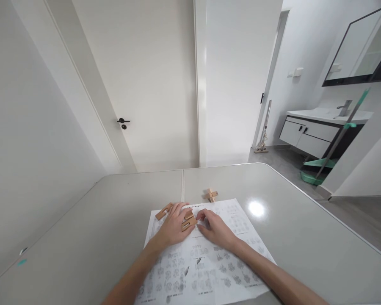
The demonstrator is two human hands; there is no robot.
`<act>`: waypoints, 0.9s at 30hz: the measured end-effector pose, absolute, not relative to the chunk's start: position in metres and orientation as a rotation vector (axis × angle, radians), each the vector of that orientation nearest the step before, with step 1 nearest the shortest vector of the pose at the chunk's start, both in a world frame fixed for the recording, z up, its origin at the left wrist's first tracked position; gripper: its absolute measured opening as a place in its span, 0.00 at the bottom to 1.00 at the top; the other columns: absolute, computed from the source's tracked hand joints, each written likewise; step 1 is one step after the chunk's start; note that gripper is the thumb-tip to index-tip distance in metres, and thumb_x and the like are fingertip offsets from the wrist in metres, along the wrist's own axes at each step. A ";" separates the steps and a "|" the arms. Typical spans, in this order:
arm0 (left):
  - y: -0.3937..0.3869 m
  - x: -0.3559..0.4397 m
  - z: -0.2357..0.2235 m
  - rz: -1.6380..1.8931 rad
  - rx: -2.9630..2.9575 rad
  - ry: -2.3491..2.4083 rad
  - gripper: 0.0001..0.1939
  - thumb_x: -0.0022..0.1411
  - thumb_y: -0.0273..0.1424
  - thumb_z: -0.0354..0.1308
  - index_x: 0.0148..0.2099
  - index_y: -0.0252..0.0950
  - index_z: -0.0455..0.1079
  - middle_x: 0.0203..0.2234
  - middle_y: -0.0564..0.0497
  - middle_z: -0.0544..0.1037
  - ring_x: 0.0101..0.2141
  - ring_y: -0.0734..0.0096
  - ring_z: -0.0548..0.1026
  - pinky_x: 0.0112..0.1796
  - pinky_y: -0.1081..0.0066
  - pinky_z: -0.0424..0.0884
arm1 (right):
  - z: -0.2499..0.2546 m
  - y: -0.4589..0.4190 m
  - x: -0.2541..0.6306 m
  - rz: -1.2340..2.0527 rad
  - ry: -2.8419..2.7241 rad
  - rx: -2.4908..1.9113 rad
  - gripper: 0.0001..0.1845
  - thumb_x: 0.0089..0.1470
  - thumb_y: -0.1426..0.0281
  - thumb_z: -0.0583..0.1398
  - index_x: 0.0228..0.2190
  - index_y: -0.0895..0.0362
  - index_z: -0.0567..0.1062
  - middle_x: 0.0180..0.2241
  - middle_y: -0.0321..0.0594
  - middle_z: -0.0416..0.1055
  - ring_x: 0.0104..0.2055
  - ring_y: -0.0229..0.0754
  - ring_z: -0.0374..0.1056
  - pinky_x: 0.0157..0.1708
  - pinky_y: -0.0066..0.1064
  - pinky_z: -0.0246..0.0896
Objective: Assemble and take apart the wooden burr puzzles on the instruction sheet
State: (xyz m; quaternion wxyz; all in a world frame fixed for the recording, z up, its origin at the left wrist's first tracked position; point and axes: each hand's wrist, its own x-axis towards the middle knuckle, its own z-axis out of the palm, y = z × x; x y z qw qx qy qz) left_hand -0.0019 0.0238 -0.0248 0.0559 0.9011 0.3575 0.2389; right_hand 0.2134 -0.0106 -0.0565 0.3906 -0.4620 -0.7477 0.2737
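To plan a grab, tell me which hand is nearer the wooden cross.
Right. The right hand is just on the near side of the wooden cross; the left hand is farther off, near side and left.

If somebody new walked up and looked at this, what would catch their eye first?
Probably the two bare hands, left and right, close together around slotted wooden pieces on a large printed sheet. Just beyond the sheet's far edge, a small cross-shaped wooden piece stands out on the pale table. After that, the green-handled dustpan on the floor at the far right draws the eye.
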 end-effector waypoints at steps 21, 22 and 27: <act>0.041 -0.013 -0.038 0.823 2.785 1.585 0.17 0.60 0.39 0.61 0.51 0.41 0.73 0.55 0.41 0.69 0.57 0.46 0.65 0.56 0.48 0.63 | -0.056 -0.014 0.213 0.717 -1.900 -1.154 0.15 0.57 0.75 0.56 0.46 0.53 0.67 0.43 0.42 0.72 0.44 0.46 0.68 0.41 0.36 0.63; 0.043 -0.014 -0.039 0.812 2.798 1.562 0.17 0.62 0.40 0.60 0.52 0.42 0.73 0.57 0.43 0.68 0.58 0.47 0.64 0.56 0.48 0.63 | -0.055 -0.014 0.213 0.715 -1.898 -1.153 0.14 0.57 0.75 0.56 0.46 0.53 0.67 0.43 0.42 0.72 0.44 0.46 0.69 0.41 0.36 0.63; 0.047 -0.018 -0.045 0.724 2.799 1.453 0.15 0.71 0.38 0.50 0.55 0.46 0.72 0.53 0.47 0.72 0.55 0.55 0.67 0.55 0.52 0.64 | -0.055 -0.015 0.213 0.718 -1.893 -1.143 0.14 0.58 0.75 0.57 0.47 0.54 0.67 0.43 0.44 0.73 0.43 0.47 0.69 0.40 0.37 0.64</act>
